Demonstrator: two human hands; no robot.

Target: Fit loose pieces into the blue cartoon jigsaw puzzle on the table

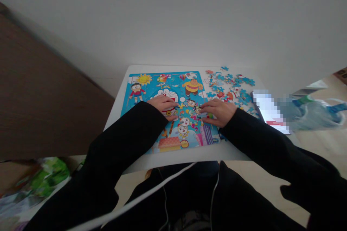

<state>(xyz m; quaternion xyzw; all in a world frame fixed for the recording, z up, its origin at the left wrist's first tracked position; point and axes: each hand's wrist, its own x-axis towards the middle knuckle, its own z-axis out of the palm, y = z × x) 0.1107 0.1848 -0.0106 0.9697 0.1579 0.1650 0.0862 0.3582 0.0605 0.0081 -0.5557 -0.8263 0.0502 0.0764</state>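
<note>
White wall (173,14) behind, brown panel (40,97) at left, plastic bag (314,113) right of the table, green wrapper (48,177) lay on the floor.

You wear long black sleeves reaching both wrists (loose, creased cloth), your left hand (164,105) and right hand (220,112) bare; white cables hang below them.

Both arms in black sleeves reach forward and angle inward, hands nearly meeting at centre. Left hand (164,105) palm down, fingers loosely curled, fingertips pointing right, thumb tucked under. Right hand (218,112) palm down and flat, fingers stretched left toward the left hand, the two hands close but apart; no grasp can be made out.
</note>
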